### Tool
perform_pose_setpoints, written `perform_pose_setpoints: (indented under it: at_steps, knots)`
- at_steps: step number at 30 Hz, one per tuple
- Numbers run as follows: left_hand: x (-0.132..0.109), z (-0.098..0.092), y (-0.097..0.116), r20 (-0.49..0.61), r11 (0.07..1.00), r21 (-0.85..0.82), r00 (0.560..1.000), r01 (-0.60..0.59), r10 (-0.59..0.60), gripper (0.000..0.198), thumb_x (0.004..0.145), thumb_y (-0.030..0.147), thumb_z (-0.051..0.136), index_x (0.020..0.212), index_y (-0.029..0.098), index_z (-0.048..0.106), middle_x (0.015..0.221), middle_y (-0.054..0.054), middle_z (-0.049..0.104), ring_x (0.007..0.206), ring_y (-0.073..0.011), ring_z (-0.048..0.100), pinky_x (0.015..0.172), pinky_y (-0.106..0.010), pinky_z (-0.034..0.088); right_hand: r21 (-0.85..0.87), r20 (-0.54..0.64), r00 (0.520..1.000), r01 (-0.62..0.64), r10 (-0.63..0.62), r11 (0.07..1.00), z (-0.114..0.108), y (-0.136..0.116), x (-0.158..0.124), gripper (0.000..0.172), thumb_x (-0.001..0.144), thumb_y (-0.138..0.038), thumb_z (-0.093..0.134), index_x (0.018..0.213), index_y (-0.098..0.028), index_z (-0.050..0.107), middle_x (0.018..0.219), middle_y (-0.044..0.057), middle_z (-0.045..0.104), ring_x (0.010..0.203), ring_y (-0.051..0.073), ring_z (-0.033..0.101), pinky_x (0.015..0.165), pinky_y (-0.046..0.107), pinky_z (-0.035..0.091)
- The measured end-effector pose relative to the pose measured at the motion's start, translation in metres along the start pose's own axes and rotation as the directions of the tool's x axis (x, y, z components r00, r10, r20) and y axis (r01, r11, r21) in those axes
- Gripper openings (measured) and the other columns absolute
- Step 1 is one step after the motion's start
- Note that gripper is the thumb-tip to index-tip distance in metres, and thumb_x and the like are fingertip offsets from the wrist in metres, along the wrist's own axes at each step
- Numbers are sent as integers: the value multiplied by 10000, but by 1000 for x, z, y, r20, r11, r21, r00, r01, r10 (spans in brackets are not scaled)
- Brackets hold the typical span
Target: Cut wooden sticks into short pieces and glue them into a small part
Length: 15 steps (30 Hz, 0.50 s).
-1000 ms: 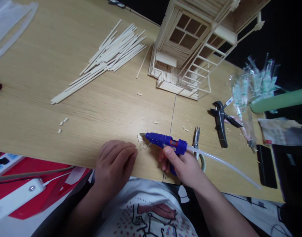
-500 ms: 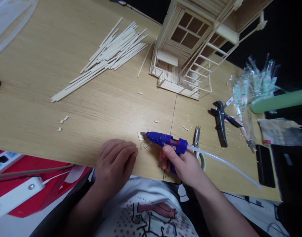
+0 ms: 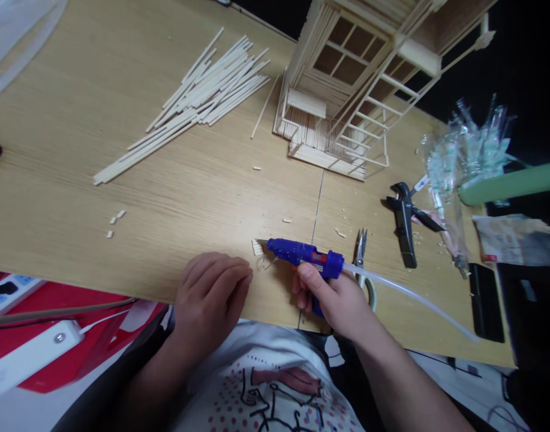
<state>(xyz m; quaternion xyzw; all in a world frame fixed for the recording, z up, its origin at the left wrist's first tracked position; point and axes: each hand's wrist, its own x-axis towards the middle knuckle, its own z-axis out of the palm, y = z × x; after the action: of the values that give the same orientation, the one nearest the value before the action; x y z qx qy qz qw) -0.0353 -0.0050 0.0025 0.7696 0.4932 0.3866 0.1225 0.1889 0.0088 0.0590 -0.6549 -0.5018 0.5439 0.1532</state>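
My right hand [image 3: 335, 300] grips a blue hot glue gun [image 3: 304, 254] with a clear glue stick [image 3: 414, 297] trailing out of its back. The gun's nozzle touches a tiny piece made of short wooden sticks [image 3: 257, 246] lying on the wooden table [image 3: 122, 198]. My left hand [image 3: 209, 297] rests at the table's near edge just left of that piece, its fingers curled under, and whatever is in them is hidden.
A pile of long wooden sticks [image 3: 198, 102] lies at the back left. A stick-built model house [image 3: 360, 78] stands at the back. Small scissors [image 3: 360, 252], black cutters [image 3: 405, 219], crumpled plastic wrappers [image 3: 463, 156] and a phone [image 3: 484, 300] lie to the right. Power strips [image 3: 27, 354] sit below left.
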Motion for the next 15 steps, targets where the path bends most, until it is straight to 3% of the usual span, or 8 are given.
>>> perform_pose_setpoints:
  at_steps: [15]
  knots:
    - [0, 2, 0, -7, 1000, -10, 1000, 12, -12, 173, 887, 108, 700, 1014, 220, 666, 970, -23, 779, 929, -211, 701, 941, -400, 548, -22, 11, 999, 36, -36, 999, -3, 4, -11, 646, 934, -787, 476, 680, -212, 627, 553, 36, 646, 522, 162, 626, 513, 265, 495]
